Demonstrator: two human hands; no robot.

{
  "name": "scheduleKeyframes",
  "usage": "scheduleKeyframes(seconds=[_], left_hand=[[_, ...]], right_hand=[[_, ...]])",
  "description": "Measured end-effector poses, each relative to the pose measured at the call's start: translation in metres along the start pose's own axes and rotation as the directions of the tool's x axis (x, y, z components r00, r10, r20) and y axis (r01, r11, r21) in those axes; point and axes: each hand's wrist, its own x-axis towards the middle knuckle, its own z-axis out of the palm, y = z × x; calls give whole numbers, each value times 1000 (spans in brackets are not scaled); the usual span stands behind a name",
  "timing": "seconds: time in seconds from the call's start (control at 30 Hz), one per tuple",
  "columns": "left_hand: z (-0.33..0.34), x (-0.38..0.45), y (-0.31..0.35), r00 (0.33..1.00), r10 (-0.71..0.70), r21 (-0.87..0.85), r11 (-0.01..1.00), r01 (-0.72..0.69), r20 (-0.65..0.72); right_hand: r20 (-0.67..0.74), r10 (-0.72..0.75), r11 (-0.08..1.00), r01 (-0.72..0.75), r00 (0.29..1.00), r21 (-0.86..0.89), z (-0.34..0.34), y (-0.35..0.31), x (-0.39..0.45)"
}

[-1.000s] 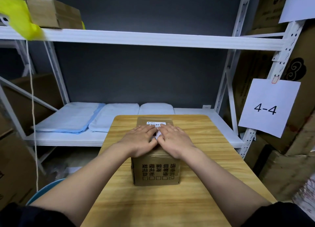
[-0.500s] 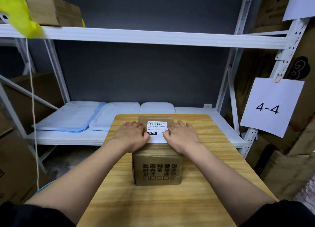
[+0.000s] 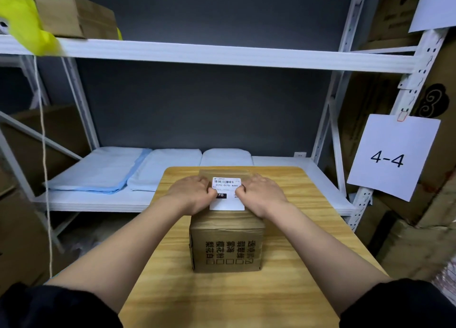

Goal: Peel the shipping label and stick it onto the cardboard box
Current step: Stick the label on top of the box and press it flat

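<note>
A small brown cardboard box [image 3: 225,246] with black printed characters on its near side stands in the middle of a wooden table [image 3: 246,298]. A white shipping label [image 3: 227,203] with a barcode lies flat on the box's top. My left hand [image 3: 191,194] rests on the top at the label's left edge, its thumb on the label. My right hand [image 3: 262,193] lies at the label's right edge, thumb touching it. Both palms face down and hold nothing.
A white metal rack [image 3: 222,56] stands behind the table; folded pale blue pads [image 3: 103,170] lie on its lower shelf, a cardboard box [image 3: 76,17] and yellow plastic [image 3: 22,19] on the upper. A paper sign "4-4" [image 3: 392,157] hangs at right, before stacked cartons [image 3: 419,241].
My hands have slid apart from the label's middle to its left and right edges, uncovering the barcode and print. The box has not moved.
</note>
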Motion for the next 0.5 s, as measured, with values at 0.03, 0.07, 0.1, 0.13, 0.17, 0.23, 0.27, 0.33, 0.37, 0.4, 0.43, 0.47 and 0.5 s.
scheduleKeyframes(seconds=[0.03, 0.07, 0.1, 0.13, 0.17, 0.23, 0.27, 0.33, 0.37, 0.4, 0.43, 0.47, 0.5], left_hand=[[0, 1, 3, 1000, 22, -4, 1000, -22, 7], [0, 4, 7, 998, 58, -11, 998, -58, 20], [2, 6, 11, 995, 96, -22, 995, -95, 33], [3, 9, 15, 992, 119, -34, 992, -118, 46], [5, 12, 18, 990, 129, -44, 991, -127, 58], [8, 16, 20, 989, 124, -59, 991, -119, 86], [9, 17, 19, 989, 121, -58, 992, -116, 91], [9, 16, 15, 992, 102, -36, 994, -100, 77], [8, 16, 12, 994, 84, -20, 996, -83, 65], [6, 16, 9, 997, 61, -6, 998, -61, 52], [4, 17, 7, 999, 38, 4, 999, -38, 37], [2, 19, 5, 1000, 19, 12, 1000, -19, 21], [1, 20, 4, 1000, 6, 16, 1000, -6, 8]], right_hand=[[-14, -24, 999, 24, 1000, 30, -1, -3, 0], [-12, -63, 996, 64, 998, 67, -1, -6, 2], [3, -106, 989, 105, 994, 106, -2, -10, 2], [25, -138, 981, 133, 990, 142, -1, -14, 3], [42, -153, 975, 144, 987, 171, -1, -15, 4], [74, -149, 969, 131, 986, 210, 2, -13, 6], [80, -146, 970, 126, 986, 210, 4, -12, 6], [80, -131, 979, 116, 988, 165, 6, -8, 7], [76, -111, 986, 100, 991, 134, 7, -6, 8], [71, -81, 992, 73, 994, 104, 7, -4, 10], [65, -47, 996, 42, 997, 73, 8, -3, 13], [54, -9, 999, 7, 999, 51, 8, -3, 16], [33, 20, 999, -22, 999, 45, 7, -3, 18]])
